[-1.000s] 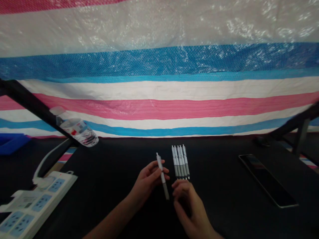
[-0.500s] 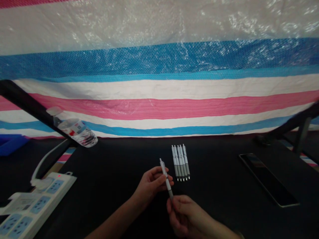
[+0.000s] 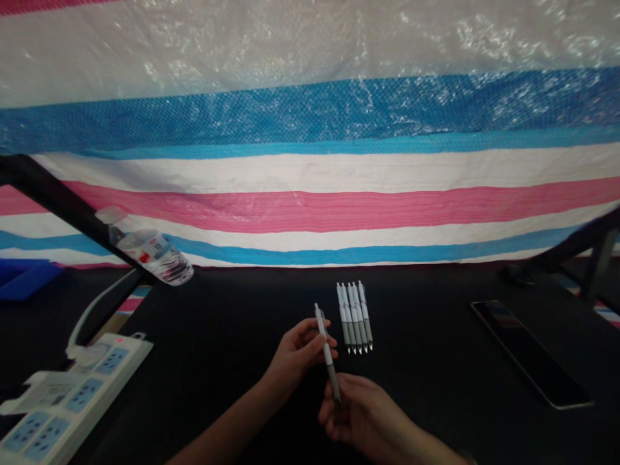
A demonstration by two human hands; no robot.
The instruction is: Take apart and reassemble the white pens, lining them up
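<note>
A white pen with a grey grip [image 3: 327, 352] is tilted between my two hands, its tip toward me. My left hand [image 3: 303, 349] pinches its upper barrel between thumb and fingers. At the lower end, my right hand [image 3: 356, 407] has its fingers around the grey grip near the tip, closed on it. Just beyond and to the right, several similar pens [image 3: 355, 318] lie side by side on the black table [image 3: 416, 361], tips toward me.
A black phone [image 3: 530, 354] lies at the right. On the left are a white power strip [image 3: 82, 400] with a plugged cable, a tilted clear bottle [image 3: 157, 255] and a blue tray [image 3: 26, 278]. A striped sheet [image 3: 310, 213] hangs behind the table.
My right hand has shifted slightly, and more of the pen's grey grip and its tip now show. The pen in my hands has turned a little.
</note>
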